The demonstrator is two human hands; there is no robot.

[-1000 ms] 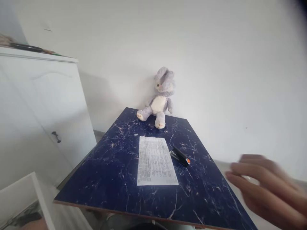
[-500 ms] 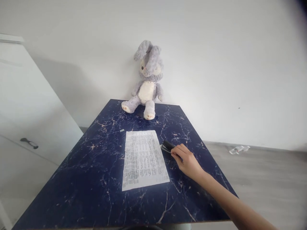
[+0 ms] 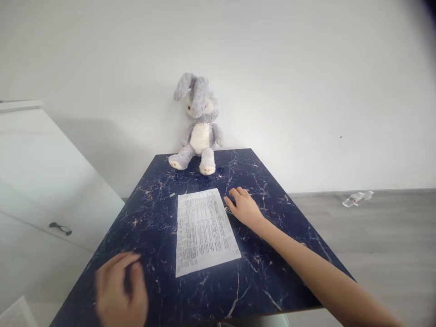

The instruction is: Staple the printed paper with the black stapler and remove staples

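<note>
A printed sheet of paper [image 3: 203, 230] lies flat in the middle of a dark blue marbled table [image 3: 156, 227]. My right hand [image 3: 244, 207] rests at the sheet's right edge, its fingers curled over a black stapler [image 3: 228, 210] of which only the tip shows. My left hand [image 3: 120, 290] hovers over the table's near left corner, fingers loosely bent and blurred, with nothing visible in it. A tiny pale scrap [image 3: 172, 195] lies just left of the sheet's top corner.
A grey plush rabbit [image 3: 197, 125] sits at the table's far edge against the white wall. A white cabinet [image 3: 41, 181] with a dark handle stands to the left. A plastic bottle [image 3: 357, 198] lies on the grey floor at the right.
My right hand reached in from the right and closed over the stapler, covering it. My left hand came into view at the lower left. The view swung right and down.
</note>
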